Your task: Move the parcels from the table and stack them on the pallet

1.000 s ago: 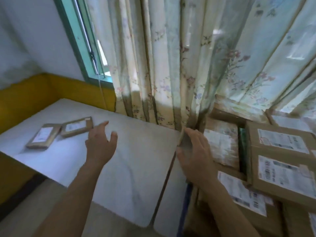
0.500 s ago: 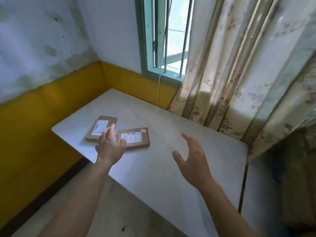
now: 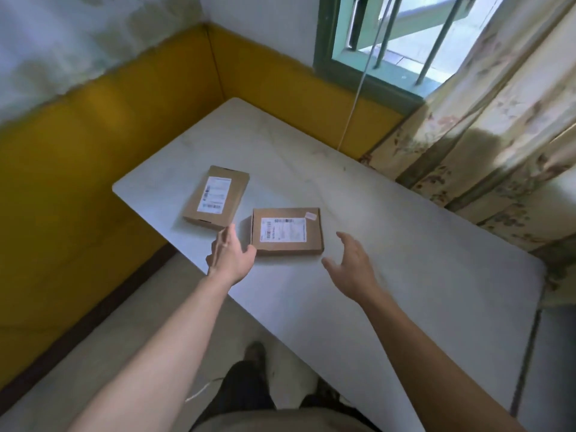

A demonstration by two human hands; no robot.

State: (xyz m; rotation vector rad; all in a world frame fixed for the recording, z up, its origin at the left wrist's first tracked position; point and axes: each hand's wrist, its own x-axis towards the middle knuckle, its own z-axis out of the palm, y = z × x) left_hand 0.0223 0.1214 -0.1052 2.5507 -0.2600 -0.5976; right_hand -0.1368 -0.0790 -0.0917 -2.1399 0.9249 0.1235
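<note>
Now the white table fills the view, where a second ago the person faced a heap of labelled parcels behind the curtain; the pallet stack is out of sight, so the person has evidently turned away from it to fetch more. The table stands in the corner under the yellow wall panel, with the barred window beyond its far edge and the flowered curtain hanging along its far right side.

Two flat brown parcels lie near the table's left end. The nearer parcel sits label up, close to the table's front edge; the farther parcel lies just beside it, nearer the table's left corner, a narrow gap between them.

Both hands have come forward over the table since half a second ago. The left hand hovers at the nearer parcel's left edge, its grip spread and holding nothing; whether the thumb touches the cardboard cannot be told. The right hand hangs just right of that parcel, fingers loosely spread, also empty.

Likely a two-handed pickup of the nearer parcel follows; two parcels remain to carry.
</note>
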